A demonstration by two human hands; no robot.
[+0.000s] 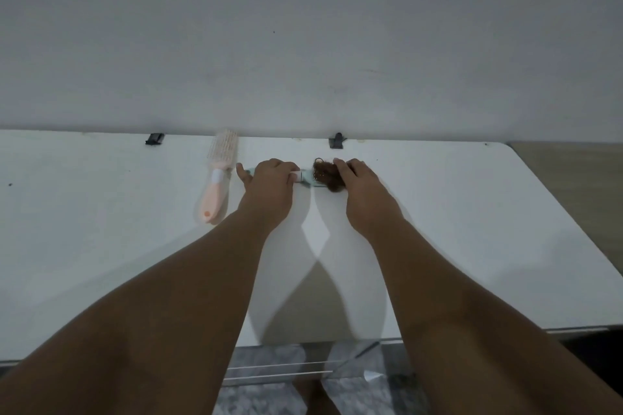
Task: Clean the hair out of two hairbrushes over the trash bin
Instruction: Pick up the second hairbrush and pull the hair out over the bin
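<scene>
Pale green plastic hairbrush (305,179), matted with brown hair (326,175), is lying on the white table (438,212); I'm clenching my left hand (269,180) around its stiff handle while my right hand (357,178) is resting on the soft, light clump, grip hidden.

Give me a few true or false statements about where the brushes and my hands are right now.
1. The pink brush lies on the table, untouched. True.
2. The left hand holds the green brush by its handle. True.
3. The green brush's head is free of hair. False: a brown hair clump sits on it.
4. The right hand rests on the pink brush. False: it is at the hair clump.
</scene>
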